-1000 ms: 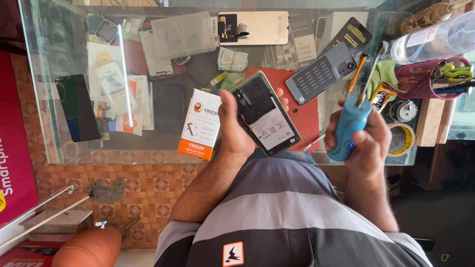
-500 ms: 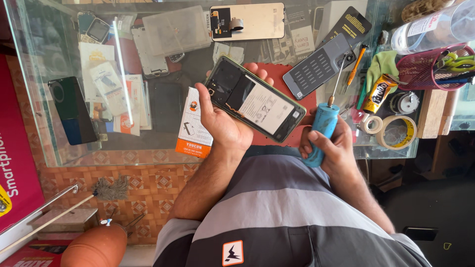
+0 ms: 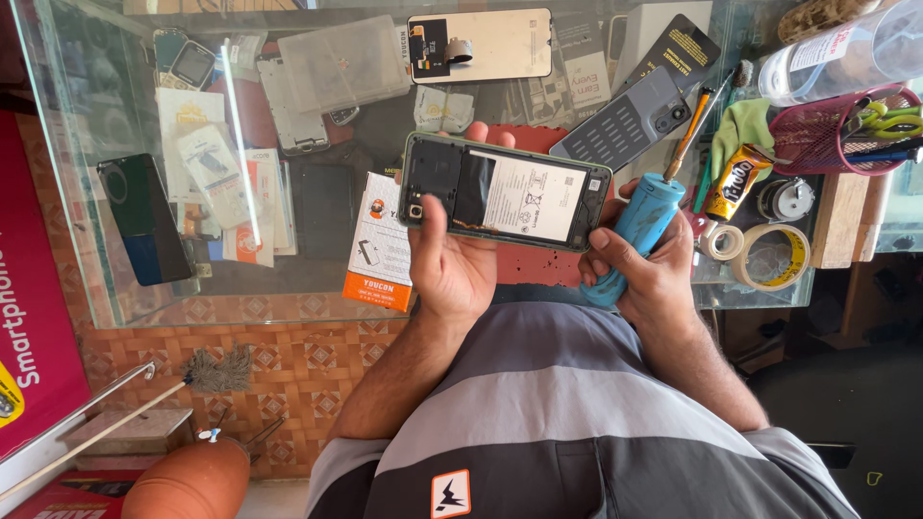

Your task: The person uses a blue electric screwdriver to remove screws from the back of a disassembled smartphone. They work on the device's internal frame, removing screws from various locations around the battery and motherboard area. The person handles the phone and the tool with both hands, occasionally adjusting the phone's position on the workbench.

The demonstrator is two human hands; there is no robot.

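My left hand (image 3: 452,261) holds an opened smartphone (image 3: 505,190) with its back cover off, lying level above the glass table (image 3: 144,298). Its green frame, black inner plate and white-labelled battery face up, and my thumb rests near the camera end. My right hand (image 3: 646,269) grips a blue electric screwdriver (image 3: 635,231), its bit pointing up and away. My right thumb touches the phone's right end.
A detached phone display (image 3: 481,43), a grey phone back cover (image 3: 625,120), a white-and-orange box (image 3: 380,245), a dark phone (image 3: 142,219), tape rolls (image 3: 769,255), a glue tube (image 3: 735,181), a pink tool basket (image 3: 836,130) and a plastic bottle (image 3: 846,48) lie about.
My left hand has turned the phone from tilted to level and brought it closer to me. My right hand with the screwdriver has come in against the phone's right end.
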